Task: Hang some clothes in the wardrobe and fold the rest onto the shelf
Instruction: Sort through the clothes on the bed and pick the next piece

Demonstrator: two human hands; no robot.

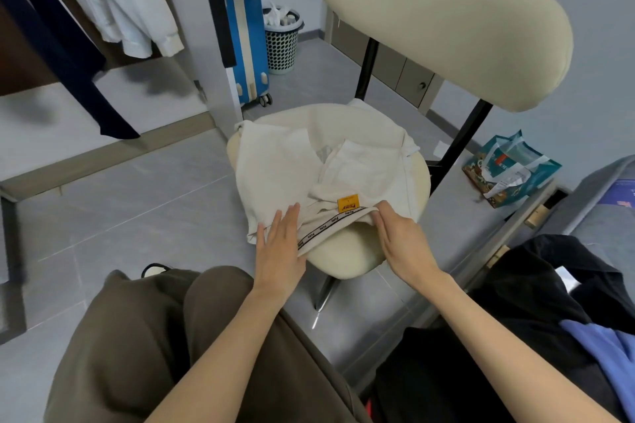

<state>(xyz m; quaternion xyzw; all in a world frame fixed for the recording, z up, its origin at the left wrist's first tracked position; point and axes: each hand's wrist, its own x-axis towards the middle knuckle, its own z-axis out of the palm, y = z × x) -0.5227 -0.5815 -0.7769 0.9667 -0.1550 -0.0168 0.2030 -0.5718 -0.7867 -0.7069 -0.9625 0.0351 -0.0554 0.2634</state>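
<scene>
1. Both hands are lying flat with straight fingers: left hand (280, 244) and right hand (400, 239) are pressing the cream garment (323, 161) on the chair seat (347, 251)
2. Smoothing outward before folding is advised, keeping the collar edges aligned

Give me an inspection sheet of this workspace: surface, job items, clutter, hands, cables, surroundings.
Surface: cream chair seat, partly covered by the garment.
Job's things: cream garment with a yellow label spread on the seat; white shirt and dark garment hanging in the wardrobe; black and blue clothes piled at right.
Clutter: teal bag on the floor.
Hands: left hand and right hand lie flat on the garment's near edge.
Cables: nothing seen.
Surroundings: blue suitcase, mesh bin, grey tiled floor.
</scene>
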